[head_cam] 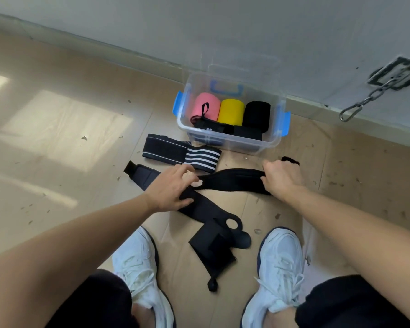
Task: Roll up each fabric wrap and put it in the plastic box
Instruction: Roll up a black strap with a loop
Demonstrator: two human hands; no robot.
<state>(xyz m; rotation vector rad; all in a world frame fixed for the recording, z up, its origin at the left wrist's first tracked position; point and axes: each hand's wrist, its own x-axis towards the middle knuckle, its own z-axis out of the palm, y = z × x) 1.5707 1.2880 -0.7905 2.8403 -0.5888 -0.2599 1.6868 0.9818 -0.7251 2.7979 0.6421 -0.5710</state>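
A long black fabric wrap [232,179] lies stretched across the cardboard in front of me. My right hand [282,177] grips its right end. My left hand [171,188] pinches the wrap near a round hole at its left part. A second black wrap [213,235] lies unrolled between my shoes. A black wrap with white stripes [182,155] lies flat left of the clear plastic box [225,140]. Inside the box stand a pink roll [205,106], a yellow roll [231,111] and a black roll [256,113], with flat black wraps in front.
The box with blue latches sits against the grey wall [223,31]. A metal chain with a hook [365,100] hangs at the right. My white shoes [279,268] stand on the cardboard sheet [341,185]. Small debris dots the tan floor [57,114].
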